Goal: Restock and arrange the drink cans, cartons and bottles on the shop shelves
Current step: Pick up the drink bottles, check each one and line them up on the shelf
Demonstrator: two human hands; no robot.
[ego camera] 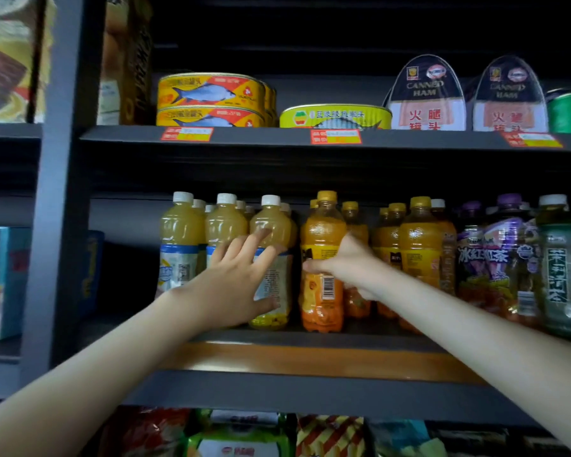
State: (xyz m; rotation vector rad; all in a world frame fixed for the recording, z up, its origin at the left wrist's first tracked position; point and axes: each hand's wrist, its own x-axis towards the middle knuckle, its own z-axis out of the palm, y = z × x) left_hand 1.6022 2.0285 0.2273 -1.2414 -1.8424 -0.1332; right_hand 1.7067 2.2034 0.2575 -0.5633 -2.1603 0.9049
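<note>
On the middle shelf [310,338] stand rows of drink bottles. My left hand [241,278] has its fingers spread around a pale yellow juice bottle with a white cap [272,225], thumb low on its label. My right hand [346,262] grips an orange drink bottle with a yellow cap [323,232] at its middle. Both bottles stand upright on the shelf, side by side.
More yellow juice bottles [182,239] stand to the left, orange bottles [419,239], purple-labelled tea bottles [498,255] and a green tea bottle [557,265] to the right. Fish tins [211,97] and canned ham [426,97] fill the shelf above. Snack packs [244,437] lie below.
</note>
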